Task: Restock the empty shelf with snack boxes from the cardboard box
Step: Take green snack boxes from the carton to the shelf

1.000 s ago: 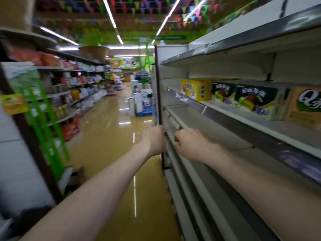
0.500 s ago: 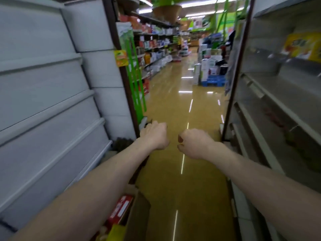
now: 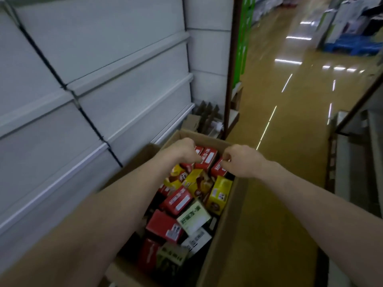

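Note:
An open cardboard box [image 3: 232, 206] stands on the floor below me, filled with several snack boxes lying loose. They are red [image 3: 178, 200], yellow [image 3: 219, 193] and pale green [image 3: 193, 217]. My left hand [image 3: 182, 151] hovers over the far end of the box with its fingers curled, just left of a red snack box [image 3: 208, 157]. My right hand [image 3: 242, 161] is beside it with fingers also curled, over another red box [image 3: 217, 168]. Neither hand plainly grips anything. The shelf unit [image 3: 352, 154] is only a sliver at the right edge.
White panelled shelving [image 3: 103, 83] runs along the left, close to the cardboard box. Flattened cardboard [image 3: 204, 118] leans at its far end by a dark post [image 3: 231, 79]. The shiny yellow aisle floor [image 3: 279, 141] stretches ahead, with a blue pallet [image 3: 350, 46] of goods far off.
My view has swung from the shelf on the right, across the aisle, down to the cardboard box. Both hands, still curled, have come down over the snack boxes.

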A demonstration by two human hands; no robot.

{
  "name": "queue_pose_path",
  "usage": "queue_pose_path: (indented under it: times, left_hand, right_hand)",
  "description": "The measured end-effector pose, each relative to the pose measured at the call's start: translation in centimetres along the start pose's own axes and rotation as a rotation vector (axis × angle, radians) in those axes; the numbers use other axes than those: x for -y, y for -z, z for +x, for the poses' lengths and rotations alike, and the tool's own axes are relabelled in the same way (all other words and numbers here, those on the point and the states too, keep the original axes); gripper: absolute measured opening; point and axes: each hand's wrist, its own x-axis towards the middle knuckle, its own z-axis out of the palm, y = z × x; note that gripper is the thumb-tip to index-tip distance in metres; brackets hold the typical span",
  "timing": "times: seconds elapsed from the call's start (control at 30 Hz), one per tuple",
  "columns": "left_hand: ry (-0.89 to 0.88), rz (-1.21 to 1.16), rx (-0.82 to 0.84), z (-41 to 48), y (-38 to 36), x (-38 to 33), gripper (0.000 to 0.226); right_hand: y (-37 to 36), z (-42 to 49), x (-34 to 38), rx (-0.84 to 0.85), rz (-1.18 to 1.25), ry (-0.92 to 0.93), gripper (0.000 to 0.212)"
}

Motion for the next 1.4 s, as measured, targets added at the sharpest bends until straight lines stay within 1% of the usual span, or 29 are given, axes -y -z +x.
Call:
queue_pose_path:
  times: [0.07,0.17,0.27,0.33,0.4,0.47,0.57,0.63,0.73,0.83,0.9,1.0,1.07,1.13,1.2,1.3,1.4]
  left_hand:
    - [0.039,-0.052,0.058,-0.6,-1.3,2.9,0.032]
    - [0.086,-0.108,0.104,-1.0,-3.4,6.3,0.037]
    - [0.122,-0.177,0.145,-0.7,-5.8,9.1,0.034]
    - [0.162,-0.261,0.177,-0.6,-7.6,10.3,0.031]
    - [0.200,-0.341,0.208,-0.7,-9.3,11.4,0.036]
    - [0.221,-0.405,0.235,-1.1,-11.0,11.9,0.042]
    - [0.273,-0.492,0.266,-1.7,-13.8,12.8,0.028]
    - [0.300,-0.549,0.238,-2.3,-15.3,13.1,0.021]
    - [0.325,-0.672,0.174,-3.0,-17.0,13.6,0.026]
    - [0.436,-0.855,0.135,-3.3,-17.7,13.8,0.014]
    - [0.536,-0.980,0.121,-3.4,-18.0,13.9,0.011]
    - [0.637,-1.110,0.152,-4.0,-18.1,13.9,0.013]
    - [0.668,-1.212,0.201,-4.4,-18.2,13.9,0.018]
    - [0.666,-1.313,0.248,-4.8,-18.6,14.0,0.034]
    - [0.627,-1.404,0.296,-5.1,-19.0,14.0,0.048]
    - [0.555,-1.540,0.328,-5.3,-19.3,13.4,0.051]
    - [0.501,-1.591,0.298,-5.2,-19.6,12.6,0.046]
  right_hand:
    - [-2.2,0.3,1.6,0.044,0.009,-0.005,0.024]
    - [-5.5,0.8,3.2,0.112,0.017,-0.025,0.024]
    - [-8.5,1.4,3.8,0.173,0.033,-0.054,0.023]
    - [-10.2,1.7,4.0,0.214,0.057,-0.084,0.028]
    - [-12.2,2.0,3.9,0.268,0.130,-0.151,0.037]
    - [-14.4,2.4,3.6,0.334,0.241,-0.247,0.051]
    - [-17.1,2.8,3.4,0.417,0.403,-0.389,0.085]
    - [-18.4,3.0,3.6,0.422,0.507,-0.479,0.091]
    - [-20.1,2.8,3.6,0.387,0.647,-0.568,0.086]
    - [-20.7,2.0,3.6,0.272,0.785,-0.579,0.066]
    - [-20.3,1.4,3.2,0.224,0.785,-0.554,0.056]
    - [-18.4,0.0,2.6,0.238,0.890,-0.530,0.044]
    - [-17.2,-0.7,1.9,0.259,0.969,-0.493,0.037]
    - [-16.2,-1.4,1.3,0.228,1.015,-0.474,0.036]
    - [-15.7,-1.8,1.0,0.194,1.051,-0.469,0.041]
    - [-15.6,-2.3,0.9,0.208,1.089,-0.445,0.045]
    - [-16.1,-2.5,1.4,0.246,1.089,-0.420,0.046]
